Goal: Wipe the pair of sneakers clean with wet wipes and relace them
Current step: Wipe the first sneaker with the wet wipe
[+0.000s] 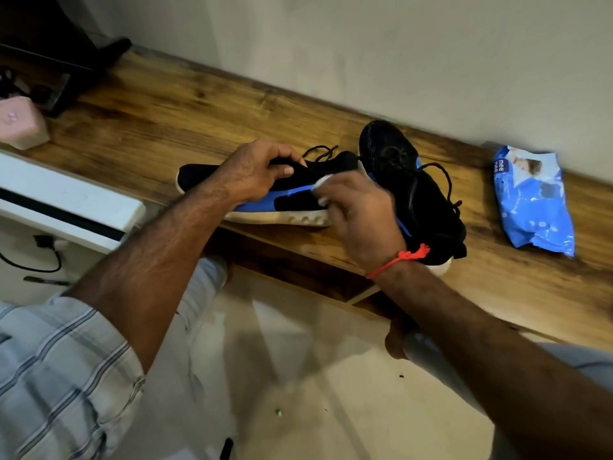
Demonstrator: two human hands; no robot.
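Lying on its side near the front edge of the long brown wooden shelf (199,121), the black and blue fabric sneaker with a white sole (292,197) points its toe toward nine o'clock. The left hand (255,174) grips its upper, fingers curled over the collar beside the loose black laces (320,152). The right hand (360,220), with a red thread bracelet (398,258) at the wrist, pinches a crumpled white wet wipe (323,187) against the sneaker's blue side panel. At three o'clock from it, touching, rests the second black sneaker (411,187), toe toward twelve. Well apart, further toward three o'clock, lies the blue plastic pack of wet wipes (534,207). A pink block (21,124) sits at the shelf's nine o'clock end.
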